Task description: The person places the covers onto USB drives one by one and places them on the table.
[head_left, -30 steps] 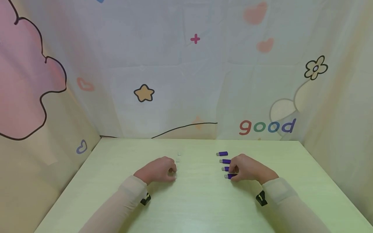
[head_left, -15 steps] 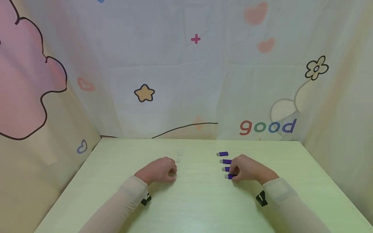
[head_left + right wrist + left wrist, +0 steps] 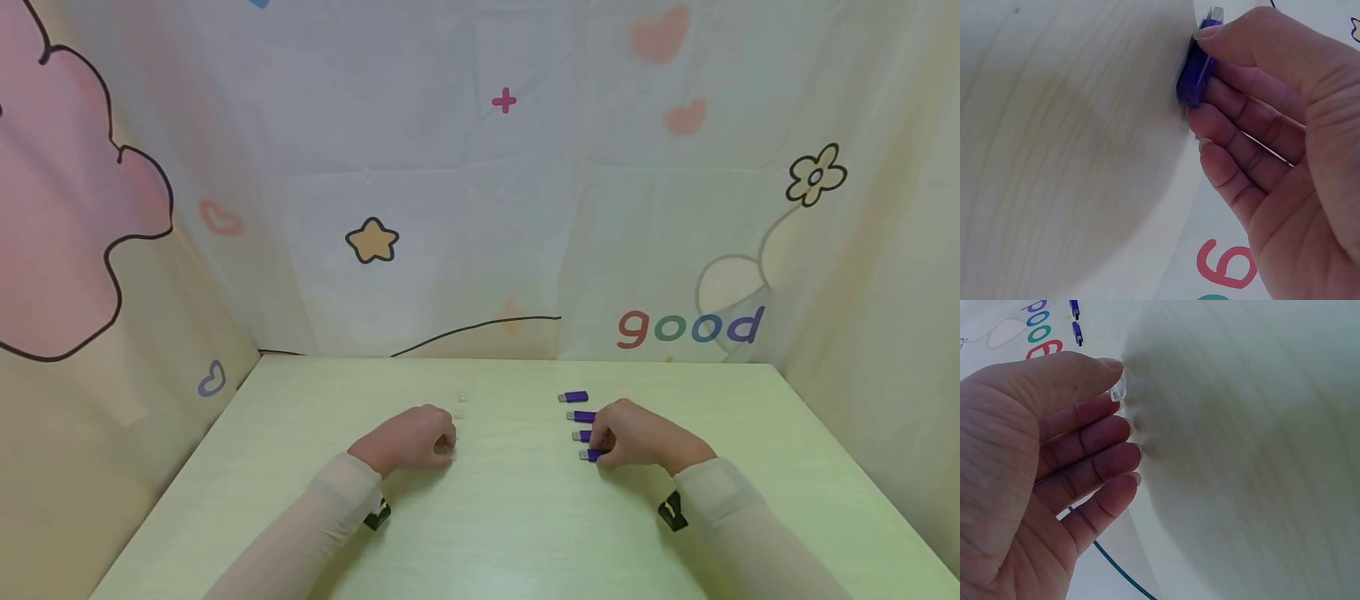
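Observation:
My left hand [image 3: 408,437] pinches a small clear plastic cap [image 3: 1119,391] between thumb and index finger, close over the table; its other fingers are curled beside it. Further back lie more clear caps [image 3: 459,413] in a row, partly hidden by this hand. On the right side, my right hand [image 3: 647,433] pinches the nearest purple USB stick [image 3: 1196,74], thumb on one side and fingers on the other. The metal plug of that stick points left in the head view. Behind it, several purple USB sticks [image 3: 573,397] form a column, two partly covered by the fingers.
The pale wood-grain table [image 3: 495,525] reaches back to a printed curtain [image 3: 465,208], which also hangs along both sides. A black strap piece [image 3: 377,513] shows under the left wrist, and another black piece [image 3: 673,511] under the right.

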A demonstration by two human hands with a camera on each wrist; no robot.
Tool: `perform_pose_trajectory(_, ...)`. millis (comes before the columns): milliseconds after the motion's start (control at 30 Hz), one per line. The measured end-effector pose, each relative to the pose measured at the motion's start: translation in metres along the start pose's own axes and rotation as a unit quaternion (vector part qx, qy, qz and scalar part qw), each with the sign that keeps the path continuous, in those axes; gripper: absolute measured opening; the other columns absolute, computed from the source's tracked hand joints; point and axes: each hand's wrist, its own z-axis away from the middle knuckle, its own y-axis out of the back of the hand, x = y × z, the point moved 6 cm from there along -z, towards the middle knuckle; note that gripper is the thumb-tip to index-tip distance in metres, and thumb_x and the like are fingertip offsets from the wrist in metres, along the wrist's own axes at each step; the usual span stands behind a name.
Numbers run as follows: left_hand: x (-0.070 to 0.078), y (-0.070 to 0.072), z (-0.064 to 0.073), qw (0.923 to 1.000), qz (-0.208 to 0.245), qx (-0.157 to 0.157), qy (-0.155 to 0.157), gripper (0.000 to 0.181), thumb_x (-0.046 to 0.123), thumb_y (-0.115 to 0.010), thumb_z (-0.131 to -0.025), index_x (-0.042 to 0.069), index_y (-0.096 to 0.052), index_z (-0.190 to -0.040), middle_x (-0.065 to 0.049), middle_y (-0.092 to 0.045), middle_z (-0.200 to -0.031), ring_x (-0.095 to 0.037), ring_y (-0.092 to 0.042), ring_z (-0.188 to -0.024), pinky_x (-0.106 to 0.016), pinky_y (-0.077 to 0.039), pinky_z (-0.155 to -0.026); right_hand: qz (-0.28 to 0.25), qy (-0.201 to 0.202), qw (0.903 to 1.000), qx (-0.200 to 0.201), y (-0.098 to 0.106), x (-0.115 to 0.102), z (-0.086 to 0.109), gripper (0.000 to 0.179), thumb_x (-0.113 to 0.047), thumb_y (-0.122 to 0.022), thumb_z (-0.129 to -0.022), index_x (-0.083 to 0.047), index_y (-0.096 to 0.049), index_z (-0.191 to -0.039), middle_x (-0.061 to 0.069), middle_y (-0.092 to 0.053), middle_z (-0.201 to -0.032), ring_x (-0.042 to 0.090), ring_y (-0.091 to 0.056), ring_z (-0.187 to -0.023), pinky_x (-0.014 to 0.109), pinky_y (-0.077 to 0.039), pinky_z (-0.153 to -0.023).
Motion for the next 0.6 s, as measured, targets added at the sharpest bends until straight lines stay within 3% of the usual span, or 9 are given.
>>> perform_pose_trajectory(433,0.0064,0.0056,0.0007,0.9997,-0.012,0.005,-0.02,0.02,0.003,-0.068,-0.086,0.014,-0.065,-0.07,0.005,-0.05,-0.068,-0.005,-0.039,-0.067,-0.022,-0.038,-0.068,0.001,0.009,1.0,-0.003,-0.0007,-0.0014,-0.001,0.013,-0.011,-0.086,-0.079,-0.019,-0.078,-0.085,-0.009,-0.066,-0.08,0.011,-0.059,-0.075,0.027,-0.054,-0.074)
perform_pose_trajectory(600,0.0041,0.0047,-0.0003,1.0,0.005,0.003,-0.005,0.02,0.002,-0.068,-0.085,0.014,-0.065,-0.07,0.007,-0.05,-0.069,-0.006,-0.04,-0.067,-0.022,-0.038,-0.067,-0.006,-0.006,1.0,-0.003,-0.0023,-0.0002,-0.0017,0.015,-0.01,-0.087,-0.079,-0.02,-0.077,-0.084,-0.009,-0.067,-0.082,0.012,-0.06,-0.077,0.031,-0.057,-0.08)
